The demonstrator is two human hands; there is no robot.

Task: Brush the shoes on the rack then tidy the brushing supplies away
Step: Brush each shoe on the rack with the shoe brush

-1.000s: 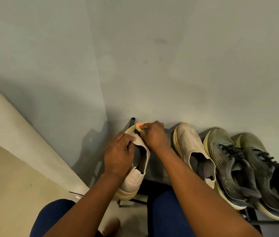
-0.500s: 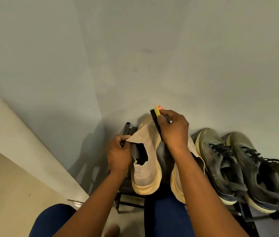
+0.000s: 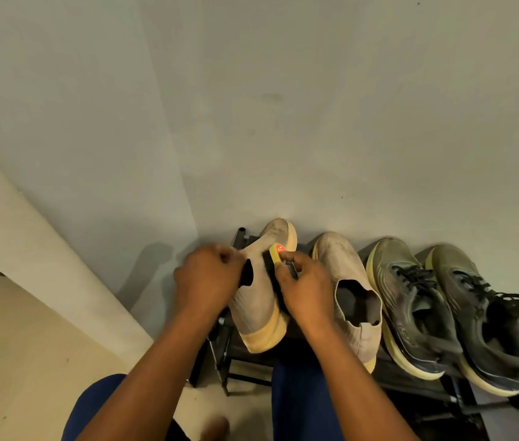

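Beige slip-on shoe (image 3: 261, 300), gripped by left hand (image 3: 207, 278), meets brush (image 3: 275, 254) clasped in right hand (image 3: 304, 288); three shoes and tidying likely remain.

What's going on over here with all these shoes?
A person is cleaning shoes on a low black rack against the wall. The left hand grips the collar of a beige slip-on shoe, steadying it, while the right hand holds a yellow-backed brush with its bristles against that shoe's upper. Its beige partner and a pair of dark lace-up trainers sit untouched alongside on the rack.
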